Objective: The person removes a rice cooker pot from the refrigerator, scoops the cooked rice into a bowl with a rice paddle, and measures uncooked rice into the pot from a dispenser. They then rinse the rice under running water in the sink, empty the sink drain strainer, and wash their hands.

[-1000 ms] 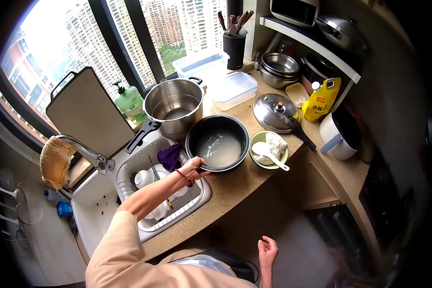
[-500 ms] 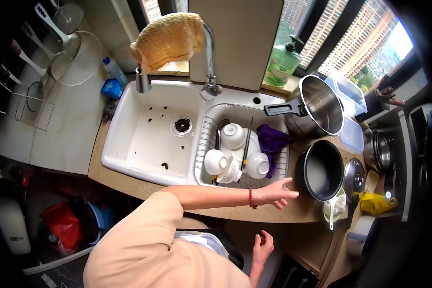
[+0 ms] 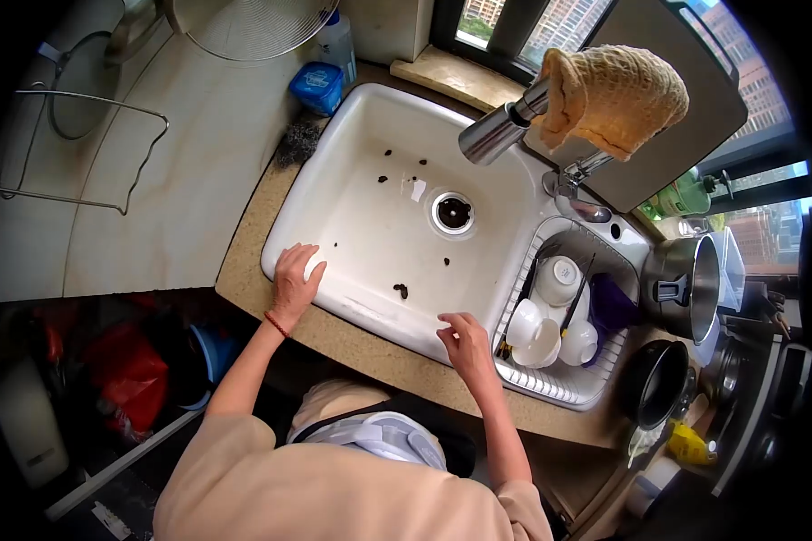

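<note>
My left hand [image 3: 295, 278], with a red bead bracelet at the wrist, rests on the front left corner of the white sink [image 3: 370, 302]. Its fingers are stretched out and the thumb stands apart. At the front rim, further right, my right hand [image 3: 463, 341] is loosely bent with its fingers apart, and I see nothing in it. Inside the sink lie several small dark bits [image 3: 401, 291] around the drain [image 3: 453, 214]. The chrome faucet [image 3: 498, 131] hangs over it, a tan mesh cloth [image 3: 613, 95] draped on its neck.
A wire rack [image 3: 550, 389] in the right basin holds several white bowls [image 3: 558, 278] and a purple cloth [image 3: 611, 307]. Beyond stand a steel pot [image 3: 695, 288] and a black pot [image 3: 651, 383]. A blue tub [image 3: 318, 87] and a steel wool pad [image 3: 298, 144] sit at the back left.
My left hand has swung from beside the black pot across to the sink's left corner. My right hand has come up to the front rim. The view has turned left and closer.
</note>
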`<action>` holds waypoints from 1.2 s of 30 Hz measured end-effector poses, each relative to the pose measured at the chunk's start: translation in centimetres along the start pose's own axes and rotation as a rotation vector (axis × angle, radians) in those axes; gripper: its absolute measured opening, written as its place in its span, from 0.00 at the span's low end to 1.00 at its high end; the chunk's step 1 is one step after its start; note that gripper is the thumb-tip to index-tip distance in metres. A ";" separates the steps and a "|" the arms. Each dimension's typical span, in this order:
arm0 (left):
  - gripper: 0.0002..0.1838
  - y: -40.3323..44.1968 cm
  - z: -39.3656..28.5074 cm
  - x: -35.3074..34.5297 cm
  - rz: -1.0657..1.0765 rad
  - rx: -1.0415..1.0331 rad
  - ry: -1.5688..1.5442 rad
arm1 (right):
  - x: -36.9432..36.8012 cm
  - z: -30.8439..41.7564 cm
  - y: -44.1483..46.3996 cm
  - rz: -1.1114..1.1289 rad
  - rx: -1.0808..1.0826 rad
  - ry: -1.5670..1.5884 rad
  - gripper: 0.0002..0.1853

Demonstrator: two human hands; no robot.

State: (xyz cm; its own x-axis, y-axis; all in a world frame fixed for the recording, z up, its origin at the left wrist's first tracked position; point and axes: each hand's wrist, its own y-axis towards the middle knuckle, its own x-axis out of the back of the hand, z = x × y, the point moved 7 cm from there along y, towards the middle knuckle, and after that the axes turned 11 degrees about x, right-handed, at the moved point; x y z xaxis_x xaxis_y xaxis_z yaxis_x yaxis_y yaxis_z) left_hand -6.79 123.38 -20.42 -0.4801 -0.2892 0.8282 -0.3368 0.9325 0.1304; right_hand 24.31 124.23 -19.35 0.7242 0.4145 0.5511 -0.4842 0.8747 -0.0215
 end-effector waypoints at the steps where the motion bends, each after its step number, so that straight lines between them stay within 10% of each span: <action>1: 0.16 0.3 1.2 0.1 -0.019 0.018 -0.031 | -2.3 -1.7 3.0 0.064 0.049 -0.080 0.14; 11: 0.17 0.2 2.5 -2.1 -0.019 0.024 0.080 | -17.9 -14.9 10.6 0.661 0.358 -0.314 0.07; 20: 0.13 0.2 2.3 -1.7 -0.059 0.037 0.085 | -8.4 -21.1 11.2 -0.215 -0.524 -0.486 0.02; 29: 0.11 0.5 2.1 -1.4 -0.073 0.068 0.105 | -5.4 -20.9 24.1 -0.264 -0.317 -0.380 0.13; 36: 0.11 0.6 2.0 -1.5 -0.053 0.060 0.110 | -16.1 -11.8 33.4 -0.003 0.568 -0.678 0.24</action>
State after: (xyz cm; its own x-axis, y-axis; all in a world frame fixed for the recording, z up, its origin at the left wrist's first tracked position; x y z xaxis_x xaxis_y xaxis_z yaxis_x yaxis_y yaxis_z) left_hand -7.88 123.89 -22.64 -0.3697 -0.3090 0.8763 -0.4085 0.9011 0.1454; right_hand 2.25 149.70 -38.75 0.3661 0.0168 0.9304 -0.7840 0.5442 0.2986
